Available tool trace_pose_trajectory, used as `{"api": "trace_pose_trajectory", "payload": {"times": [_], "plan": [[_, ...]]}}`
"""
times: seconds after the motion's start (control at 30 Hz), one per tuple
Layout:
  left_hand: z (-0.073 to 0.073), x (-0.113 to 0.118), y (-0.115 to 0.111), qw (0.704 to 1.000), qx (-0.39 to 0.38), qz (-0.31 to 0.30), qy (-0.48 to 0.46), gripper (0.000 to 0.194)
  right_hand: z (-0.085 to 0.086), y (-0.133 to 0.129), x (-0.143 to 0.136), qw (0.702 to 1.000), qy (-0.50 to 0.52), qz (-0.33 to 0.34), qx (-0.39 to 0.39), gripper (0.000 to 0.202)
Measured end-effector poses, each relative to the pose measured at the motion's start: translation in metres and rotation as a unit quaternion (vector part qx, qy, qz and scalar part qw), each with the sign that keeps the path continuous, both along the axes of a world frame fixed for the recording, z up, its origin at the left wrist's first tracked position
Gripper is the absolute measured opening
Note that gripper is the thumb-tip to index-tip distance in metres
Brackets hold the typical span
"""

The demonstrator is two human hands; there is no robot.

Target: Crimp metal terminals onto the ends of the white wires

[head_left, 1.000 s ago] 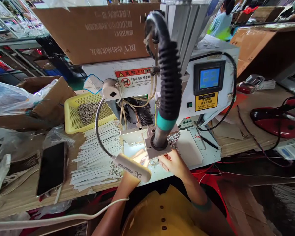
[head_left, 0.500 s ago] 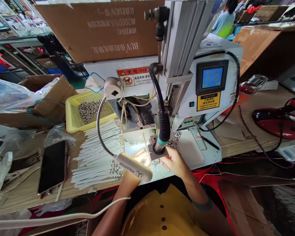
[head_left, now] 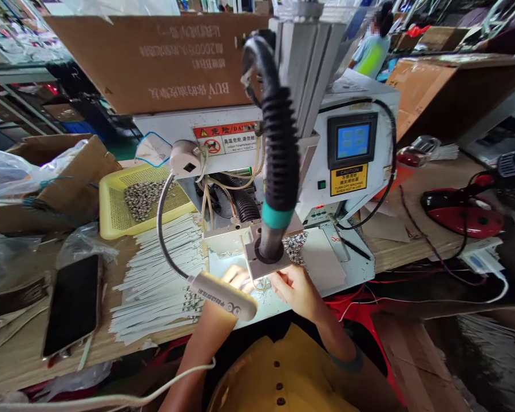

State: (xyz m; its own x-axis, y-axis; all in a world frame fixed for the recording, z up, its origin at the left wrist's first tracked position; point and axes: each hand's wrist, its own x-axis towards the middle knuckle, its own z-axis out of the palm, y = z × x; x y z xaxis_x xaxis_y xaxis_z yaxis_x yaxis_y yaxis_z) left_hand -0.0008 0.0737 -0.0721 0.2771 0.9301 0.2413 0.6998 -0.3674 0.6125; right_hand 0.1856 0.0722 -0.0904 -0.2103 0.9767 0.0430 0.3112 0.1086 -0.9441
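My left hand (head_left: pixel 239 278) is on the white machine bed, its fingers bent and partly hidden behind the lamp head (head_left: pixel 225 296). What it holds, if anything, does not show. My right hand (head_left: pixel 298 292) lies opposite, thumb and fingers pinched together beside the metal bracket (head_left: pixel 268 268); anything in them is too small to make out. Between and above both hands stands the soldering iron (head_left: pixel 278 166), with a black ribbed sleeve and a teal band. A pile of small metallic parts (head_left: pixel 295 247) lies just behind my right hand.
White strips (head_left: pixel 154 280) are heaped at the left, near a phone (head_left: pixel 72 306). A yellow basket (head_left: pixel 107 212) holds small parts. The white machine (head_left: pixel 313 137) carries a blue screen (head_left: pixel 353 141) and a high-temperature label. A co-worker (head_left: pixel 371 48) is in the background.
The soldering iron has risen, its sleeve and hose now higher and nearer the camera. My hands stay by the bracket. The whole view has shifted slightly.
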Motion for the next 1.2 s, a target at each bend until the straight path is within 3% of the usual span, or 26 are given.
{"api": "trace_pose_trajectory", "payload": {"times": [0.03, 0.07, 0.13, 0.2, 0.3, 0.43, 0.53, 0.6, 0.7, 0.77, 0.97, 1.1, 1.2], "plan": [[0.004, -0.011, -0.003, 0.999, 0.033, -0.018, 0.029, 0.028, 0.003, 0.001, 0.006, 0.999, -0.036, -0.022, 0.033, 0.028], [0.008, -0.025, -0.006, 0.996, 0.079, 0.001, 0.051, 0.029, 0.004, 0.003, 0.013, 0.994, -0.071, -0.055, 0.067, 0.025], [0.013, -0.055, -0.012, 0.979, 0.148, 0.100, 0.099, 0.022, 0.004, 0.014, 0.032, 0.969, -0.146, -0.137, 0.143, 0.019], [0.014, -0.085, -0.016, 0.971, 0.151, 0.141, 0.118, 0.020, -0.003, 0.028, 0.049, 0.926, -0.243, -0.191, 0.216, 0.024], [0.006, -0.118, -0.017, 0.979, 0.106, 0.135, 0.114, 0.024, -0.015, 0.041, 0.060, 0.905, -0.313, -0.152, 0.243, 0.039], [-0.015, -0.137, -0.020, 0.984, 0.028, 0.138, 0.113, 0.030, -0.017, 0.029, 0.055, 0.918, -0.306, -0.099, 0.232, 0.043], [-0.027, -0.143, -0.023, 0.983, -0.010, 0.152, 0.098, 0.031, -0.011, 0.015, 0.060, 0.933, -0.259, -0.087, 0.233, 0.042], [-0.031, -0.146, -0.024, 0.983, -0.009, 0.155, 0.095, 0.034, -0.008, 0.010, 0.070, 0.935, -0.242, -0.117, 0.231, 0.035], [-0.031, -0.146, -0.023, 0.980, 0.017, 0.175, 0.089, 0.037, -0.007, 0.008, 0.083, 0.931, -0.254, -0.192, 0.179, 0.019], [-0.027, -0.141, -0.021, 0.978, 0.036, 0.189, 0.081, 0.033, -0.008, 0.009, 0.087, 0.931, -0.270, -0.198, 0.147, 0.014], [-0.006, -0.115, -0.014, 0.971, 0.055, 0.212, 0.096, 0.025, -0.025, 0.014, 0.075, 0.930, -0.264, -0.146, 0.210, 0.017], [-0.010, -0.105, -0.003, 0.969, 0.046, 0.204, 0.131, 0.021, -0.039, 0.017, 0.074, 0.914, -0.275, -0.163, 0.249, 0.026], [-0.014, -0.096, 0.005, 0.968, 0.036, 0.194, 0.155, 0.020, -0.041, 0.016, 0.075, 0.907, -0.286, -0.169, 0.259, 0.032]]}}
